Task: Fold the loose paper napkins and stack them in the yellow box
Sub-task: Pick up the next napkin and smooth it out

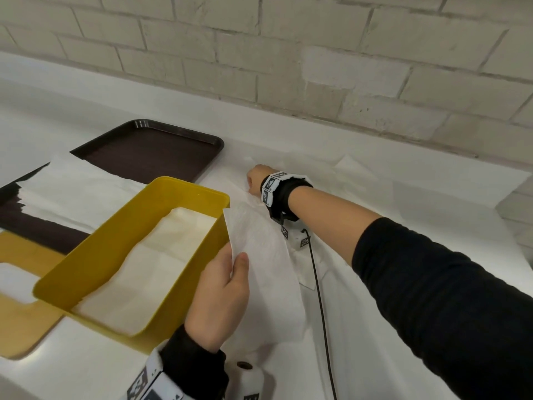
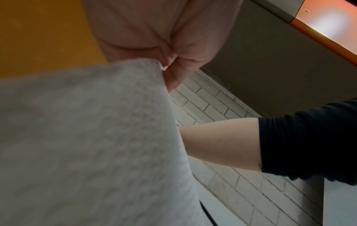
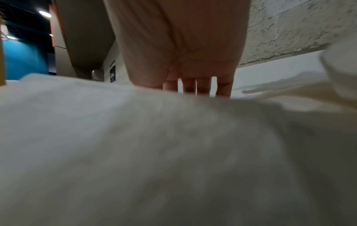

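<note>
The yellow box stands left of centre and has folded white napkins lying flat inside. My left hand pinches the near edge of a loose white napkin between thumb and fingers, lifting it beside the box's right wall. The left wrist view shows the same pinch by my left hand on the napkin. My right hand reaches to the napkin's far end. In the right wrist view its fingers point straight down onto the napkin, their tips hidden behind a bulge of paper.
A dark brown tray at the back left carries a spread pile of loose napkins. A tan board lies under the box. More white paper lies near the brick wall. A black cable runs under my right forearm.
</note>
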Demonstrator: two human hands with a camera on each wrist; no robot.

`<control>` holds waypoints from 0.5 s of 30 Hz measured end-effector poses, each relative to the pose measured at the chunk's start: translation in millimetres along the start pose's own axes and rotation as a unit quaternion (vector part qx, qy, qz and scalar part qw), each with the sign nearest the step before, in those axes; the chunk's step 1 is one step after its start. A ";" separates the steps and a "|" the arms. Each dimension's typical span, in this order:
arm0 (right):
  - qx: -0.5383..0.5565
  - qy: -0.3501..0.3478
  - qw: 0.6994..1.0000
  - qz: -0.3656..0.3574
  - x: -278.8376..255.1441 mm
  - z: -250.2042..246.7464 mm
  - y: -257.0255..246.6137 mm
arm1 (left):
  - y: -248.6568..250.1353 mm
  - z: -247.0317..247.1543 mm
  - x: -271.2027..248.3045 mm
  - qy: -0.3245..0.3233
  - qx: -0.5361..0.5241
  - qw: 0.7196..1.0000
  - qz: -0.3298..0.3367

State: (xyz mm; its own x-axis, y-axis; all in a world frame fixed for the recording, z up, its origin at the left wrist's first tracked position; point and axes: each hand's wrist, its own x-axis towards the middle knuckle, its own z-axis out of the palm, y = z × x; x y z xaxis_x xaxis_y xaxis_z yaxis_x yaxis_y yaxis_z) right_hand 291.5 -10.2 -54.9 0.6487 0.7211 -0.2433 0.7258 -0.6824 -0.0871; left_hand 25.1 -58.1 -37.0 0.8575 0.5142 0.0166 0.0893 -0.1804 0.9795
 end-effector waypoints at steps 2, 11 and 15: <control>0.028 -0.001 1.000 0.009 0.3 -1.9 -0.9 | -1.0 -0.1 0.1 0.001 -0.001 1.000 0.006; 0.319 0.184 0.930 0.006 -26.9 -29.8 19.0 | -1.7 2.1 1.5 -0.008 -0.008 1.000 0.000; 0.509 0.244 0.825 -0.014 -56.3 -58.3 24.4 | 0.6 3.2 2.8 -0.012 -0.019 1.000 0.006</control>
State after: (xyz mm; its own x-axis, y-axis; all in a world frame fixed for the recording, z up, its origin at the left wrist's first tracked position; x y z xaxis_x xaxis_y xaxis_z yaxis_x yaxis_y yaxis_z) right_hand 286.0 -60.5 13.0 0.8304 0.5307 0.1697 0.3350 -0.2321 -0.9132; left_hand 29.1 -59.5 -37.0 0.8702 0.4921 0.0240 0.0596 -0.1536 0.9863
